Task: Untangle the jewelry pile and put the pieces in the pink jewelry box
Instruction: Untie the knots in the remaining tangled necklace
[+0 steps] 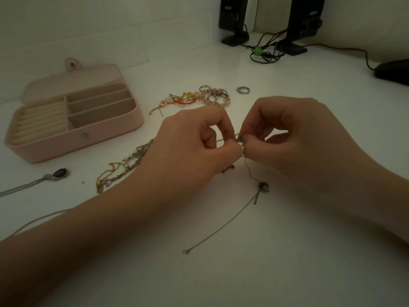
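- White table (287, 262) carries it all.
- Open pink jewelry box (73, 142) at ten o'clock.
- Purple-stone pendant (59, 173) at nine.
- Tangled chains (124, 167) left of centre.
- Bead and ring pile (199, 97), lone ring (243, 89) at twelve.
- Speakers (236, 18), cables (265, 52) at one.

Single head-worn wide-angle view, looking forward and steeply down onto the white desk (287, 262) from close above its near edge. Both forearms enter from the bottom corners; the left hand (194, 151) and right hand (294, 140) meet near the frame's centre. The desk's far edge meets the wall along the top. No second view overlaps.
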Motion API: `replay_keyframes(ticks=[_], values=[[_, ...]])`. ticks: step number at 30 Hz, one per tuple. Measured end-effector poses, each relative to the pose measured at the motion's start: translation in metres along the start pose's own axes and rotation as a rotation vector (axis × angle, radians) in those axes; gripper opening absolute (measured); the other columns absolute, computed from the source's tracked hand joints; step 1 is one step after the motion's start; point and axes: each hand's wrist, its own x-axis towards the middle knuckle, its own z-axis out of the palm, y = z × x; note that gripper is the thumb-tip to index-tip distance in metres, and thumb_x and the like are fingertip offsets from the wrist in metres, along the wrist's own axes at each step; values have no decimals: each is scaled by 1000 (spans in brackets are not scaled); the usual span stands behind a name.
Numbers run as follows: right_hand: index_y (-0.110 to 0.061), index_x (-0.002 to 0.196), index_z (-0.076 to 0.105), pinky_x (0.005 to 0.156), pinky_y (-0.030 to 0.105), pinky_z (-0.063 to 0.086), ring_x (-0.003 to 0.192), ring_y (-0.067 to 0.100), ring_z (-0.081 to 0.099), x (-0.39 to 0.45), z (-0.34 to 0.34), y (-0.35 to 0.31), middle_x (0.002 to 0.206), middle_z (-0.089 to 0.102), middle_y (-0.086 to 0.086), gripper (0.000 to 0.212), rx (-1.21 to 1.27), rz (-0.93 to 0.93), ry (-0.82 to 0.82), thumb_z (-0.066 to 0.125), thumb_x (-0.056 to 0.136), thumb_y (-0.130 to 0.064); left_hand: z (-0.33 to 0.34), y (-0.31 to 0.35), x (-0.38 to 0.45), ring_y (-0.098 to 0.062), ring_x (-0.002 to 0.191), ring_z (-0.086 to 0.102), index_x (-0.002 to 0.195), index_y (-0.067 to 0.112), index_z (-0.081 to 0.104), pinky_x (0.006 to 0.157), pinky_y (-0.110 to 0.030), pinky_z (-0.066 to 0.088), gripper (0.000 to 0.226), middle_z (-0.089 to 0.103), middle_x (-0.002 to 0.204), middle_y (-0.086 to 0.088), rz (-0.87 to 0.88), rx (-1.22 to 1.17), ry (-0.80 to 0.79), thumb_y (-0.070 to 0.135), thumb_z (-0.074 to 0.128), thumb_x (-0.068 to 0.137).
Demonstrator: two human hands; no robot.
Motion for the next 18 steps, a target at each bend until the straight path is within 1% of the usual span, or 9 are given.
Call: replay_keyframes(ticks=[2, 4, 7, 11, 14, 16, 18], values=[[-20, 72, 63, 62, 20, 51, 71, 6, 60, -1, 2, -1, 64, 60, -11, 1, -77, -60, 10, 63, 72, -20, -1, 0, 0, -5, 35, 34, 66, 20, 57, 47, -7, 30, 9, 36, 35, 10, -8, 24, -10, 21, 61, 74], [-19, 74, 62, 63, 25, 50, 73, 9, 59, -2, 2, -2, 66, 58, -14, 4, -142, -108, 12, 59, 71, -20, -2, 1, -1, -6, 35, 33, 66, 21, 57, 46, -8, 29, 7, 35, 35, 10, -21, 27, -15, 25, 59, 71], [-18, 75, 62, 60, 28, 48, 68, 10, 56, -2, 3, -2, 66, 58, -11, 6, -230, -164, 21, 59, 72, -20, -3, 2, -1, -5, 34, 31, 66, 19, 58, 43, -7, 27, 8, 34, 35, 10, -75, -15, -34, 26, 59, 70], [-15, 77, 61, 57, 35, 48, 61, 11, 53, -2, 4, -2, 67, 56, -5, 6, -333, -233, 32, 57, 73, -19, -4, 4, 2, -3, 29, 30, 66, 16, 61, 36, -8, 25, 11, 40, 37, 9, -182, -110, -94, 26, 57, 66], [-15, 78, 59, 56, 36, 49, 61, 11, 52, -3, 4, -2, 67, 55, -6, 13, -337, -251, 35, 50, 74, -24, -6, 6, 4, -3, 27, 27, 64, 15, 62, 33, -9, 22, 15, 41, 37, 9, -217, -129, -116, 27, 55, 66], [-15, 78, 59, 56, 35, 48, 62, 12, 52, -3, 5, -2, 68, 55, -6, 16, -321, -253, 28, 48, 74, -26, -6, 6, 6, -3, 28, 27, 59, 15, 61, 33, -11, 22, 16, 38, 36, 10, -236, -127, -133, 29, 56, 65], [-14, 78, 59, 57, 32, 47, 65, 13, 53, -2, 5, -2, 68, 56, -5, 16, -292, -247, 28, 49, 74, -26, -8, 4, 9, -3, 29, 24, 53, 16, 60, 32, -12, 21, 22, 34, 34, 9, -270, -156, -156, 33, 65, 66]])
